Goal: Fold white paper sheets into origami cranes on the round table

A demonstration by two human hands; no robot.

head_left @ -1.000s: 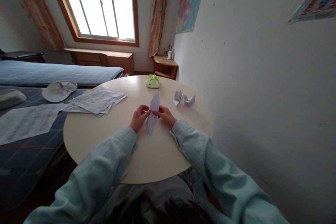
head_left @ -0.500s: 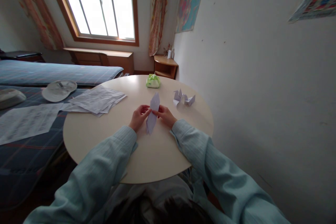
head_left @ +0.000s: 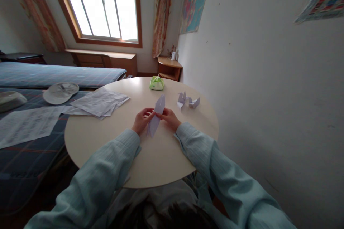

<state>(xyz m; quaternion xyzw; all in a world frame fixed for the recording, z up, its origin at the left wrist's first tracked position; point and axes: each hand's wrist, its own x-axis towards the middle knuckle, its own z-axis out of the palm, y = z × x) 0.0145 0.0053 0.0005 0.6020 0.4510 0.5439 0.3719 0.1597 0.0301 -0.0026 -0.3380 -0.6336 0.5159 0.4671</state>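
Observation:
A long, narrow piece of folded white paper (head_left: 155, 125) is held just above the round table (head_left: 166, 164), its upper end leaning a little to the right. My left hand (head_left: 143, 120) pinches its left edge near the middle between thumb and fingers. On the opposite edge my right hand (head_left: 170, 118) grips it the same way, the thumb lying on the near face. Some fingertips of both hands are hidden behind the paper. Beyond my right hand, folded white paper figures (head_left: 182, 99) stand on the table, shaped like origami birds.
A green and white tissue pack (head_left: 156, 83) sits at the table's far edge. Loose paper sheets (head_left: 99, 102) overlap the table's left edge. Left of it are a plaid bed (head_left: 34, 164) and a pale cap (head_left: 60, 93). A white wall (head_left: 268, 96) rises on the right.
The folded paper has tilted slightly, its top shifting right and its lower end left. Both hands keep their grip in nearly the same place.

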